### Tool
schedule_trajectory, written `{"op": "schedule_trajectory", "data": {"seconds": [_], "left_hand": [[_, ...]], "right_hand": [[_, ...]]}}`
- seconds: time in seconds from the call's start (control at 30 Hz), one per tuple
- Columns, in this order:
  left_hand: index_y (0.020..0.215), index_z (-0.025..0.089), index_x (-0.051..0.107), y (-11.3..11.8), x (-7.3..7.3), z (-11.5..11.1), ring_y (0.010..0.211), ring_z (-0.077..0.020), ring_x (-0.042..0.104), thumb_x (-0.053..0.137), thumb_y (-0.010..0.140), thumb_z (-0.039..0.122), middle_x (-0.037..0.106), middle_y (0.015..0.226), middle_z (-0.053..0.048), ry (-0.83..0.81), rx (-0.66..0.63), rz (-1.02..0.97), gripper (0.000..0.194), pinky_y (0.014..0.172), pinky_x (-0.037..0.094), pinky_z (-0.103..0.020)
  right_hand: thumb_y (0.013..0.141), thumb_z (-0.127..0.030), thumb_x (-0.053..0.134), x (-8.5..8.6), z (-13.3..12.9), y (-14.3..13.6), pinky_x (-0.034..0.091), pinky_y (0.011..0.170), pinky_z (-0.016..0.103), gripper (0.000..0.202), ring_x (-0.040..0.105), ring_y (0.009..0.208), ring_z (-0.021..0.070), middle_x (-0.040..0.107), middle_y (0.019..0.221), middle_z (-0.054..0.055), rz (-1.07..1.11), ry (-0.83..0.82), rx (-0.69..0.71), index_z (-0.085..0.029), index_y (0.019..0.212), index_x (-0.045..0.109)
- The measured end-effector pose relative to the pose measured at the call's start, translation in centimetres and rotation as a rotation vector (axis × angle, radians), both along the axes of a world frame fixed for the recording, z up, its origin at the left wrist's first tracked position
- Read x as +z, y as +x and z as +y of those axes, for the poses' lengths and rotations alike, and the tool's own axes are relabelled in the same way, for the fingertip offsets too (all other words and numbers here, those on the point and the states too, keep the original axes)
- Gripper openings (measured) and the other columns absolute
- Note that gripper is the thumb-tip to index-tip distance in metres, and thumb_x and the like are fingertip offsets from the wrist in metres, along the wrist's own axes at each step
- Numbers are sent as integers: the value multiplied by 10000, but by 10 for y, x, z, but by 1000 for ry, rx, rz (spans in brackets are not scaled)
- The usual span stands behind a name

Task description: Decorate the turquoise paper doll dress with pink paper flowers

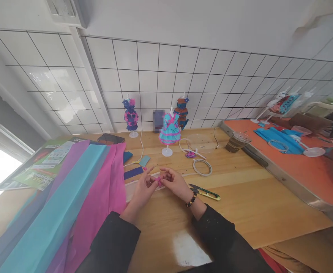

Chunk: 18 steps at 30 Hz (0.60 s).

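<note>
Between the fingertips of both hands is a small pink piece, crepe paper or fabric by its look [159, 181]. My left hand [145, 185] pinches it from the left with thumb and index finger. From the other side, my right hand [174, 182] grips it the same way, a beaded bracelet on that wrist. Its exact shape is partly covered by my fingers. A pale strip [130, 188] lies on the table beneath my hands. Beside my right wrist are thread snips [207, 192] with a yellow and green handle. A dark blue strip [133, 173] rests left of my hands.
Long pink [103, 182], turquoise [66, 201] and purple sheets cover the table's left side. Small dressed mannequins stand at the back, one in a turquoise dress [169, 132]. A tape roll [202, 167] lies right of centre. An orange table [320, 174] adjoins on the right.
</note>
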<state>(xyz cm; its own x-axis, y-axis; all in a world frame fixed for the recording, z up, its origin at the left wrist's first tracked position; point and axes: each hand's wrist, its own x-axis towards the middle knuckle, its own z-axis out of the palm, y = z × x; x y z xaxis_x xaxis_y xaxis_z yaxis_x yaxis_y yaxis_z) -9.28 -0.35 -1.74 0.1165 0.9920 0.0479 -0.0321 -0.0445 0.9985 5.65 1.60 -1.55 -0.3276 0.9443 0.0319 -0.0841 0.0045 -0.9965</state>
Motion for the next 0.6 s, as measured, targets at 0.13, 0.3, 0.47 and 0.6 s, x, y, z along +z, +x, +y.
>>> {"op": "schedule_trajectory", "data": {"seconds": [0.13,0.3,0.47,0.6], "left_hand": [[1264,160,370,0,5,0,689,-124,549,588,731,327,579,707,7,-14,37,-11,600,684,423,-268],[1249,157,399,0,1,2,679,-129,543,576,739,362,579,699,0,-7,82,-13,578,643,412,-255],[1215,149,430,-2,-4,5,654,-124,540,583,727,350,576,683,4,-4,119,-8,549,631,406,-251],[1189,150,461,-2,-9,6,651,-118,531,612,695,319,567,677,12,2,150,17,544,645,399,-250]], "right_hand": [[694,-180,576,1,-9,15,459,700,276,372,587,698,117,607,751,-14,-160,55,-37,-176,1059,502],[725,-108,496,1,-32,29,459,675,282,369,605,706,144,662,755,5,-374,143,98,-194,1083,527],[738,-77,466,5,-40,31,459,711,297,377,610,754,168,675,809,26,-618,342,54,-221,1070,572],[748,-79,452,6,-37,32,460,738,307,372,607,779,173,667,877,42,-675,397,43,-218,1066,585]]}}
